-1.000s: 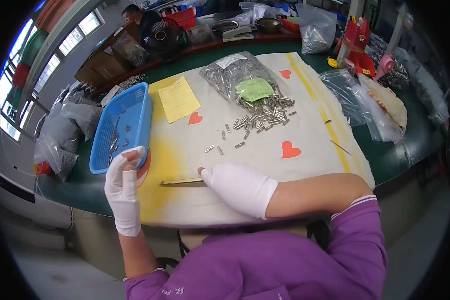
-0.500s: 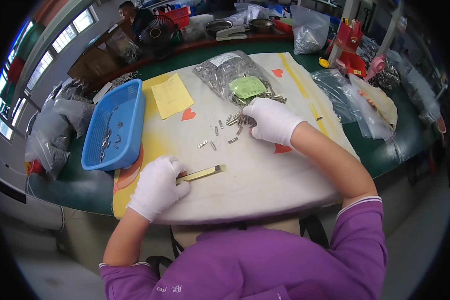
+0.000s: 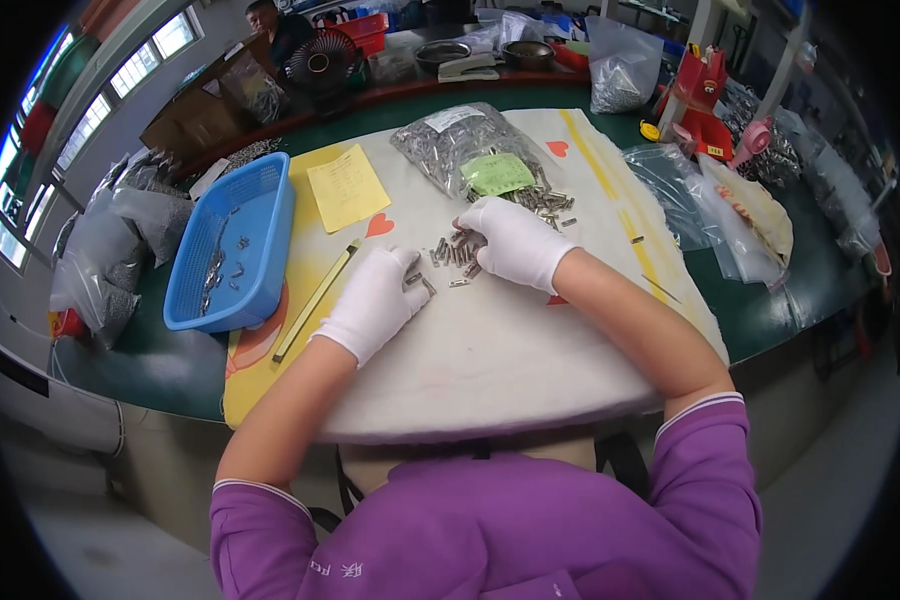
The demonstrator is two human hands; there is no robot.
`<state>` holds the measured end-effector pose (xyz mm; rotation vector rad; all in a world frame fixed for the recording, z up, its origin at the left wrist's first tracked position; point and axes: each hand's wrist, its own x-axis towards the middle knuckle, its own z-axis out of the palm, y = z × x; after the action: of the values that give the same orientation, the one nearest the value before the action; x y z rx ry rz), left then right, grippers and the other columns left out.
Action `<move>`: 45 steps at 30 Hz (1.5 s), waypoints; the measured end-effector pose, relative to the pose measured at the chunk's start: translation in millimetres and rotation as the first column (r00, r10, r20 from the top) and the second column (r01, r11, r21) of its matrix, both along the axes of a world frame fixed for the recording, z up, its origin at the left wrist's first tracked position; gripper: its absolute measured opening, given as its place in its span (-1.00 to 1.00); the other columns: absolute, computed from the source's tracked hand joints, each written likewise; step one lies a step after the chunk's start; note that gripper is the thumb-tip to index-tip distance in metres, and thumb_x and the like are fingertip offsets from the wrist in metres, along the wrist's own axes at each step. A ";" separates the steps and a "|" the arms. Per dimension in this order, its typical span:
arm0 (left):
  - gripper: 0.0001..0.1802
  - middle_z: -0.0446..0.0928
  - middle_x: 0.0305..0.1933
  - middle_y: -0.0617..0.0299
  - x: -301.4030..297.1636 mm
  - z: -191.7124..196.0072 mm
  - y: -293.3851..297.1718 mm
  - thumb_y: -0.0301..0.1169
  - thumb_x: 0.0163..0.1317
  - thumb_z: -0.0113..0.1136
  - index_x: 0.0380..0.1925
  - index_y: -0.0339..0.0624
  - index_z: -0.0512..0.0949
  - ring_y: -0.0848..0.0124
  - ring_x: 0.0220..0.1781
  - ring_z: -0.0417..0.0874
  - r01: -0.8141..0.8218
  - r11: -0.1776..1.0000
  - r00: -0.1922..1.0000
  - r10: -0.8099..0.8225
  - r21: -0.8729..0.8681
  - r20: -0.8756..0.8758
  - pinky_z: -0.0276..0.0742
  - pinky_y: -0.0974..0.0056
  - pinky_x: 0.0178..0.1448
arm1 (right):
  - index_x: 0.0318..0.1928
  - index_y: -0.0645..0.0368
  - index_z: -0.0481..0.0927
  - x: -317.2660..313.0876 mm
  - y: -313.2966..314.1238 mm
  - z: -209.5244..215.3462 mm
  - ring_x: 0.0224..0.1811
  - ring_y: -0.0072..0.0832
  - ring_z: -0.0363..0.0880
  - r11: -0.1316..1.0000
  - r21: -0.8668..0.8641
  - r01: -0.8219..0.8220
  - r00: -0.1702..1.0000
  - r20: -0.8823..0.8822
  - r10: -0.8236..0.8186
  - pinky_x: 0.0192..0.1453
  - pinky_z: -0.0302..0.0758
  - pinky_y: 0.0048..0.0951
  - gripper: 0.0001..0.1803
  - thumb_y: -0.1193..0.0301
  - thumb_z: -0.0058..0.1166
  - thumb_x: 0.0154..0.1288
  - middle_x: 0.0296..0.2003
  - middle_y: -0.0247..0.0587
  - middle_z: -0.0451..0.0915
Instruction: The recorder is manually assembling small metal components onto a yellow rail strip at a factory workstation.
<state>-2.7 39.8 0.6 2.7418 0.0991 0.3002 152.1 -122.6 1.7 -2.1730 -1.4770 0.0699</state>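
On the white padded cloth (image 3: 490,380), a small pile of silvery metal clips (image 3: 454,254) lies between my gloved hands. My right hand (image 3: 520,243) curls around the pile's right side, with clips between thumb and fingers. My left hand (image 3: 375,300) is closed at the lower left of the pile, a clip at its fingertips; the palm side is hidden. Left of that hand, a long thin yellow strip (image 3: 317,300) lies slantwise on the cloth. Behind the pile, a clear plastic bag (image 3: 450,150) full of clips spills some out beneath a green label (image 3: 497,174).
A blue plastic basket (image 3: 281,215) with some clips stands at the left, near a yellow paper (image 3: 348,188). Filled plastic bags (image 3: 100,250) lie farther left. Flat clear bags (image 3: 670,190) and a pink fan (image 3: 755,135) are at the right. A person sits at the far left.
My left hand has let go of the yellow strip, now farther left, and moved up and right to the clips. My right hand has drawn more clips out toward me and left.
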 end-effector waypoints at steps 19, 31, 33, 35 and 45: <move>-0.57 0.50 -0.07 -0.19 10.3 11.2 -25.1 -0.40 0.03 0.40 -0.10 -0.39 0.56 -0.01 -0.06 0.57 0.138 0.971 0.986 -0.153 -0.195 -0.063 0.53 0.16 0.09 | 0.15 0.34 0.54 -19.1 -39.8 28.2 0.04 -0.07 0.56 0.960 -0.266 -0.086 0.980 -0.196 0.034 0.16 0.49 -0.27 -0.41 0.50 0.30 0.03 0.00 0.08 0.56; -0.76 0.49 -0.22 0.05 -14.9 -0.4 -23.5 -0.50 0.08 0.35 -0.25 -0.31 0.56 0.25 -0.27 0.56 0.126 0.972 0.992 -0.126 -0.198 0.010 0.52 0.24 -0.12 | -0.06 0.21 0.66 -14.1 -38.3 -4.8 -0.12 -0.13 0.62 0.986 0.009 -0.167 0.953 -0.256 0.164 0.02 0.56 -0.29 -0.67 0.60 0.24 0.10 -0.20 -0.01 0.60; -0.75 0.50 -0.22 0.00 -18.8 0.3 -27.1 -0.45 0.08 0.35 -0.26 -0.32 0.57 0.14 -0.22 0.57 0.100 0.977 0.994 -0.090 -0.189 0.061 0.53 0.17 -0.07 | -0.03 0.20 0.65 -17.5 -36.3 -10.7 -0.06 -0.11 0.60 0.987 0.116 -0.109 0.984 -0.130 0.123 0.05 0.55 -0.27 -0.65 0.56 0.26 0.11 -0.15 0.01 0.60; -0.74 0.52 -0.23 -0.05 -18.5 1.8 -31.4 -0.40 0.08 0.35 -0.27 -0.33 0.58 0.04 -0.17 0.58 0.068 0.981 0.992 -0.047 -0.182 0.117 0.53 0.09 -0.03 | -0.03 0.20 0.65 -14.9 -31.6 -9.4 -0.05 -0.09 0.59 0.984 0.080 -0.162 0.984 -0.067 0.167 0.07 0.54 -0.25 -0.65 0.53 0.27 0.12 -0.14 0.01 0.59; -0.72 0.52 -0.19 0.00 -18.8 7.7 -31.5 -0.43 0.06 0.38 -0.23 -0.32 0.59 0.14 -0.21 0.61 0.034 0.992 0.999 -0.039 -0.119 -0.038 0.55 0.20 -0.09 | -0.06 0.18 0.66 -24.1 -43.5 7.6 -0.08 -0.09 0.56 0.981 -0.086 -0.173 0.979 -0.124 0.162 0.03 0.51 -0.22 -0.68 0.47 0.31 0.13 -0.16 -0.01 0.55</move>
<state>-21.5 8.3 8.4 2.6292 0.0748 0.2219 128.0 -166.1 9.3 -2.0750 -1.6165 0.3272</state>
